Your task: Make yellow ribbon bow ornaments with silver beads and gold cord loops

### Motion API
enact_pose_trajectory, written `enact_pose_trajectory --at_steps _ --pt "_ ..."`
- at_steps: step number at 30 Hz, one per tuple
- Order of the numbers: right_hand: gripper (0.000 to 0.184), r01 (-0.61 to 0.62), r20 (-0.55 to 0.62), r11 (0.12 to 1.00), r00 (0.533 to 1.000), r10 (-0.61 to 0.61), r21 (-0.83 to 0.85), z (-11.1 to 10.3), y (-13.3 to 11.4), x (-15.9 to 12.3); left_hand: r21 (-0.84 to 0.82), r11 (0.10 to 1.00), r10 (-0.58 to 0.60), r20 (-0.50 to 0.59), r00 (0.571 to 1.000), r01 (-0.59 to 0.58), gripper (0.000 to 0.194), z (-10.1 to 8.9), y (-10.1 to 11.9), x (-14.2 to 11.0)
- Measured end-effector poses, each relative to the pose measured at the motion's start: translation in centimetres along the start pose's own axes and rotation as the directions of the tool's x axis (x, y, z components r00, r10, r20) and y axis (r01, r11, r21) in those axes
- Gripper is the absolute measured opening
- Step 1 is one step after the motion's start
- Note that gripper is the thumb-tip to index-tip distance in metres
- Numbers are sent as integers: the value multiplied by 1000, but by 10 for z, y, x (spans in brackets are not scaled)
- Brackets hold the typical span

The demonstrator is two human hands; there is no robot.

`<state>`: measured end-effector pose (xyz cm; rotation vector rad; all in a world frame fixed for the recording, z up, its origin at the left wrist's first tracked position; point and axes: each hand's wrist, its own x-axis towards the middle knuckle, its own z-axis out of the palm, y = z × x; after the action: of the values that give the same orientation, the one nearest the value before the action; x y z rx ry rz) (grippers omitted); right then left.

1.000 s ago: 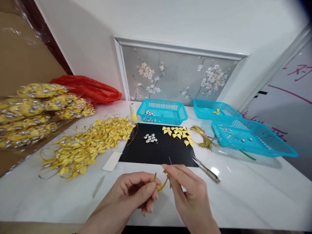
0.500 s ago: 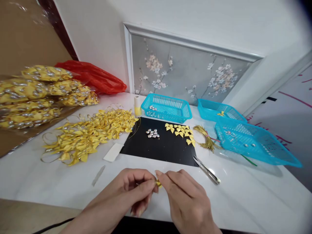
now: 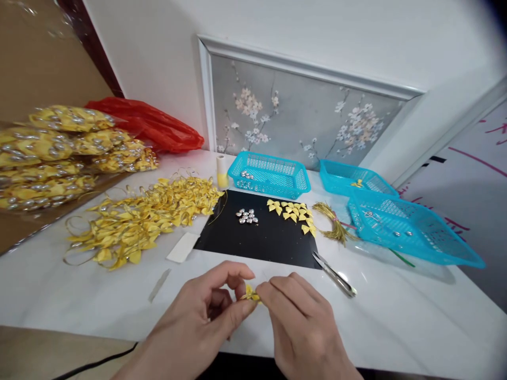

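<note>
Between my two hands, above the table's front part, is a small yellow ribbon flower (image 3: 250, 293). My left hand (image 3: 216, 301) pinches it with the thumb below, the index finger lifted and bent over it. Closed fingertips of my right hand (image 3: 301, 316) grip its other end, and part of it is hidden by them. Beyond the hands lies a black mat (image 3: 253, 243) with a cluster of silver beads (image 3: 247, 216) and rows of yellow ribbon petals (image 3: 293, 211). Steel snips (image 3: 336, 275) rest at the mat's right front corner.
Finished-looking yellow flower stems (image 3: 146, 216) are heaped left, near bagged bundles (image 3: 51, 137) and a red bag (image 3: 146, 124). A thread spool (image 3: 222, 173) stands by a blue basket (image 3: 273, 174). More blue baskets (image 3: 420, 227) and a wire bundle (image 3: 332, 221) are right.
My left index finger has lifted off the yellow ribbon flower, so more of it shows. My right hand keeps its pinch. The view has shifted slightly.
</note>
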<state>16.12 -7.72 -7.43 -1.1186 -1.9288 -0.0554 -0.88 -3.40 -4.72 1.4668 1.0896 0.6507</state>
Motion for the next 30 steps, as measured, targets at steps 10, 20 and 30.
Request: enact_pose_trajectory --at_steps 10,20,30 --pt "26 -96 62 994 994 93 45 -3 -4 0 568 687 563 -22 826 -454 23 3 5 -3" --pt "22 -250 38 911 967 252 327 -5 -1 -7 540 705 571 -47 820 -460 22 1 7 -3" --pt "21 -88 -40 981 995 97 173 -4 -4 -1 561 689 575 -38 817 -459 23 2 7 -8"
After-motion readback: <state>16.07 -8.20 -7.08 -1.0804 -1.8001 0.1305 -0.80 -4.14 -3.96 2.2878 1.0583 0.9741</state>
